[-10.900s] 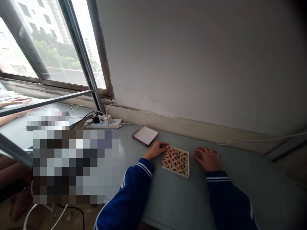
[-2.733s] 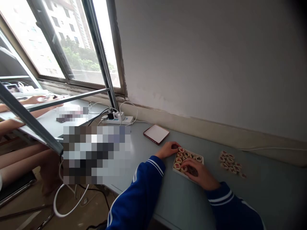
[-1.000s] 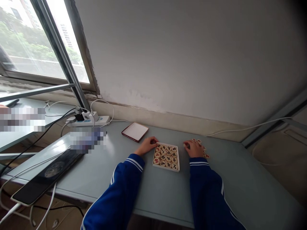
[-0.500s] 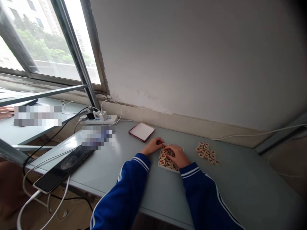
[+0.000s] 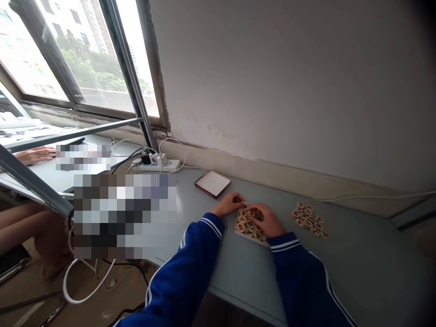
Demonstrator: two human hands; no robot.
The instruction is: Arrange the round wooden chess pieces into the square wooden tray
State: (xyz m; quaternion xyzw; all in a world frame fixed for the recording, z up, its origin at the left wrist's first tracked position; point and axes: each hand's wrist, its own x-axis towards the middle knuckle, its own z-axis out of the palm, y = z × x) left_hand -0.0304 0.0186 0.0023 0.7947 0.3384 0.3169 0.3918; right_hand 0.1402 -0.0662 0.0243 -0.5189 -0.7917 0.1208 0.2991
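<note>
Sleeves: blue fabric with white stripes (image 5: 291, 254), both forearms extended over the grey-blue flat desk (image 5: 357, 254).
Right hand (image 5: 269, 220): over the box, hiding its right part; thumb and forefinger parted and curved around a disc with a red character; whether they pinch it cannot be told.
Box: shallow square white tray (image 5: 251, 239), flat on the desk between the hands; holds cream round discs (image 5: 249, 232) in rows, marked in red or black.
Left hand (image 5: 229, 204): at the far left corner of the box, fingers curved; whether they pinch the rim cannot be told.
Loose discs: cluster of cream round discs with red characters (image 5: 308, 220), to the right of the box and apart from it.
Lid: square, dark red sides, white inside (image 5: 214, 183), beyond the left hand, inner face up.
Left desk area: masked by coarse squares; contents unreadable.
Power strip: long, white, with plugs and cables (image 5: 173, 165), near the wall.
Frame: grey metal bars (image 5: 102, 127), crossing in front of another person's hand (image 5: 40, 154) and the metal-framed glass window (image 5: 98, 68).
</note>
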